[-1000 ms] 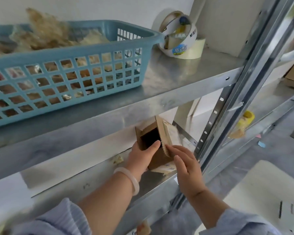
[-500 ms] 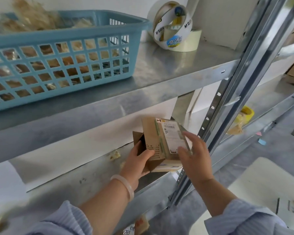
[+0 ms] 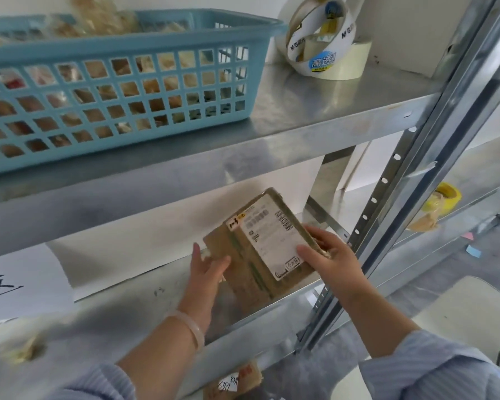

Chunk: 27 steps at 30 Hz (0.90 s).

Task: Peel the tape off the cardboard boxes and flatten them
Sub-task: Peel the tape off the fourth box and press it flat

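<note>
Grey galvanised steel shelving unit (image 3: 272,145): spans the frame, with smooth, hard decks and a perforated upright at the right.

Pale blue plastic lattice basket (image 3: 127,60): upper left, on the upper deck, rigid. It contains crumpled tan material, not identifiable.

White paper sheet with black marking (image 3: 26,278): left edge of the frame, against the back of the lower bay.

Small brown cardboard box (image 3: 243,272): centre of the frame, held tilted over the lower deck. It is matt, with a glossy film of tape on its face, and carries a white shipping label with barcode (image 3: 272,238).

- Handling (assessed): light, stiff along the panels, yielding at the creases, easily crushed. The taped areas are probably slick.
- Recommended hold: opposite edges on bare board, leaving the tape end free to pick at.

Left hand (image 3: 210,268): holds the box's left edge, thumb on the face. The fingers behind are blurred.

Right hand (image 3: 329,255): grips the right edge, thumb on the label, fingers wrapped round the side.

Stacked white and cream adhesive tape rolls (image 3: 321,53): top centre-right, on the upper deck.

Yellow tape roll (image 3: 445,197): right, on the neighbouring shelf.

Pale translucent bangle (image 3: 191,327): on the left wrist.
</note>
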Tool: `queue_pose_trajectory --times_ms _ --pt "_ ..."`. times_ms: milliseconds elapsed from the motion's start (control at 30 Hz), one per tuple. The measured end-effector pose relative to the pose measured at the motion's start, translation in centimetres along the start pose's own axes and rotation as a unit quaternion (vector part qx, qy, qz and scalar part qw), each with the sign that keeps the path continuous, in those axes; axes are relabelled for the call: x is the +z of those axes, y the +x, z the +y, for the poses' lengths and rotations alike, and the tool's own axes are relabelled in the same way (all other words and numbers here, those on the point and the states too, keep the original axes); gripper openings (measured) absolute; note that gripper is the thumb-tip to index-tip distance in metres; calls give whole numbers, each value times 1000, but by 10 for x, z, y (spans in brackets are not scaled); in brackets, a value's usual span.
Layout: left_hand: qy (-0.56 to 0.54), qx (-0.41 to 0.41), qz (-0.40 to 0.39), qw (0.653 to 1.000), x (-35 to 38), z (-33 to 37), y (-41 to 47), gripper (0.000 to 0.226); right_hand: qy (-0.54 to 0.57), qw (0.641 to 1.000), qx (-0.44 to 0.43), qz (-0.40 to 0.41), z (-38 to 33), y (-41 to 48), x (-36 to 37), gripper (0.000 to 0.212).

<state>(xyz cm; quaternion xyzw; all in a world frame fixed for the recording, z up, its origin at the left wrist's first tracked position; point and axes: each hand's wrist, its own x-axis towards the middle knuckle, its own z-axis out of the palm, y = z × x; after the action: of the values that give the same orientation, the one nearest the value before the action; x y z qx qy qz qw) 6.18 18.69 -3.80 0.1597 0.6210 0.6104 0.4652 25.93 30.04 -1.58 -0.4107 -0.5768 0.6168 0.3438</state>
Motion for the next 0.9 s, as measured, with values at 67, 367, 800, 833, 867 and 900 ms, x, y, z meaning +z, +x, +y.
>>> queue_pose_trajectory --times_ms 67,367,800,833,867,900 --pt "84 73 88 990 -14 13 -5 80 -109 992 -45 -50 -3 1 10 42" --pt "172 154 134 964 -80 26 -30 29 -370 860 -264 -232 -1 13 94 47" --pt "205 171 220 938 -137 -6 -54 25 -394 776 -435 -231 27 25 154 32" --pt "210 166 233 935 -138 -8 -55 24 -409 770 -426 -240 29 26 155 31" --pt "222 163 247 929 -140 -10 -56 21 -427 762 -415 -256 31 26 155 30" --pt "239 158 254 924 -142 -13 -56 19 -443 754 -402 -271 33 26 155 30"
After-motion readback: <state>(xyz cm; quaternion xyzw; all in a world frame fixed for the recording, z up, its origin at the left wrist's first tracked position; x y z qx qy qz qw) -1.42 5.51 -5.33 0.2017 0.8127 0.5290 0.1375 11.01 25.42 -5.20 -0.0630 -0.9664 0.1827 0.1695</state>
